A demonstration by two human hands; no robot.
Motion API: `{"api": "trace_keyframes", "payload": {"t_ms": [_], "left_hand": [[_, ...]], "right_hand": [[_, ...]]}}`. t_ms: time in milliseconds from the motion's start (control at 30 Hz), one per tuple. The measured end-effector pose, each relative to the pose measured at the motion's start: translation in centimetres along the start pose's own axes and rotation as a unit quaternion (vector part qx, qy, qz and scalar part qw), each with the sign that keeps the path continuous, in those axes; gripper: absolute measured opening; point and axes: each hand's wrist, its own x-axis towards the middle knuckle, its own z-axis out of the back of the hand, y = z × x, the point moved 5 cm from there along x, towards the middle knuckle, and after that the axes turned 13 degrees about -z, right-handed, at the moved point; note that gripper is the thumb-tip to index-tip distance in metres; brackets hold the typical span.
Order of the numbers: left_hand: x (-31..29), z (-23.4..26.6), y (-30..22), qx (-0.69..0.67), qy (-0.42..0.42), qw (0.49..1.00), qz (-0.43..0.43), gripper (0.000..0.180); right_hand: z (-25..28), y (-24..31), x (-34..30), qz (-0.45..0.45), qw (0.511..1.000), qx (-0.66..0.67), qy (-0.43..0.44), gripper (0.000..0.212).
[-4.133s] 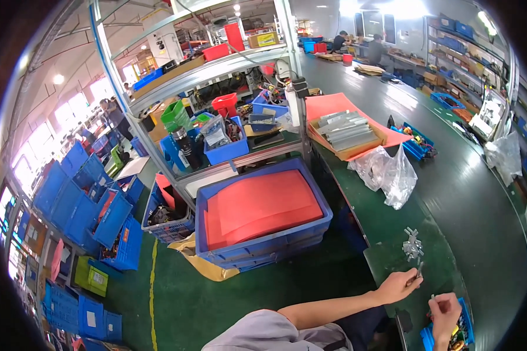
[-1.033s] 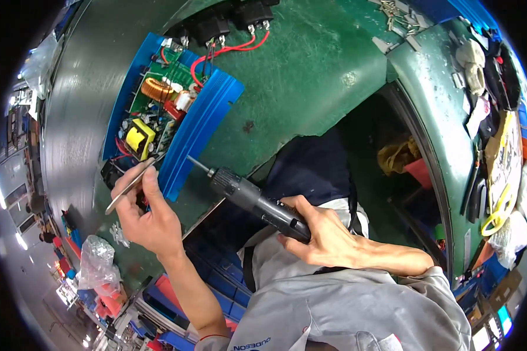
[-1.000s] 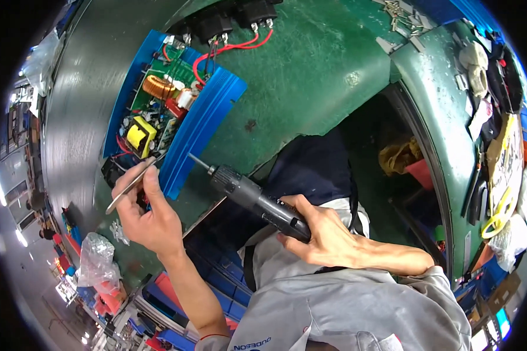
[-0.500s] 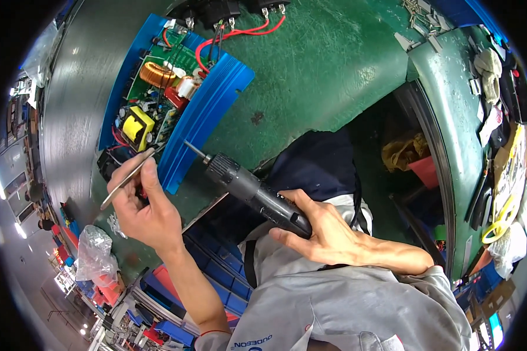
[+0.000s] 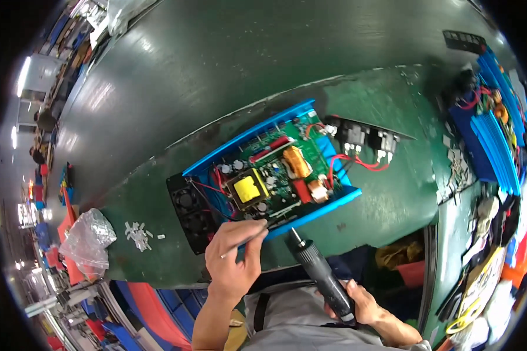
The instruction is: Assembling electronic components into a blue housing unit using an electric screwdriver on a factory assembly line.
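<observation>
An open blue metal case (image 5: pixel 275 131) lies on the green bench, holding a green circuit board (image 5: pixel 275 175) with a yellow transformer (image 5: pixel 249 190) and red wires. A black fan panel (image 5: pixel 187 213) hangs at its left end and a black socket panel (image 5: pixel 366 140) at its right. My left hand (image 5: pixel 234 263) pinches metal tweezers (image 5: pixel 249 237) whose tips touch the board's near edge. My right hand (image 5: pixel 363 304) grips a black electric screwdriver (image 5: pixel 319 275), its bit pointing up just below the case's near wall.
Small silver parts (image 5: pixel 139 234) and a clear plastic bag (image 5: pixel 88 237) lie left of the case. More blue cases with wired boards (image 5: pixel 492 140) stack at the right. An orange bin (image 5: pixel 410 272) sits under the green bench (image 5: pixel 216 76). Blue crates stand on the floor at lower left.
The view has swung upright over the bench. My left hand has brought the tweezers onto the board's edge, and the screwdriver now sits lower right of the case, pointing up.
</observation>
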Motion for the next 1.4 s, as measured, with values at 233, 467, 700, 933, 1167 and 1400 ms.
{"api": "trace_keyframes", "payload": {"t_ms": [233, 467, 700, 933, 1167, 1400], "left_hand": [[0.4, 0.8, 0.7, -0.056, 0.013, 0.998, 0.014, 0.024], [0.5, 0.2, 0.8, -0.068, 0.041, 0.997, 0.011, 0.027], [0.3, 0.3, 0.8, -0.079, 0.039, 0.996, 0.009, 0.026], [-0.2, 3.4, -0.4, -0.136, -0.246, 0.96, 0.006, 0.015], [0.1, 3.1, -1.6, 0.163, 0.148, 0.968, 0.124, 0.019], [-1.3, 2.6, -0.4, 0.158, 0.158, 0.967, 0.122, 0.031]], "right_hand": [[0.0, -0.7, -0.6, -0.1, 0.976, 0.134, 0.141, 0.096], [-0.3, -0.1, -0.2, -0.069, 0.995, 0.064, 0.032, 0.103], [-0.8, 0.3, -0.6, -0.042, 0.997, 0.051, 0.048, 0.077], [-0.4, 0.0, -1.2, -0.051, 0.998, 0.02, 0.011, 0.059], [-0.2, -0.9, -0.3, -0.026, 0.999, -0.025, 0.011, 0.037], [0.1, -1.7, 0.3, -0.035, 0.999, -0.027, 0.03, 0.052]]}}
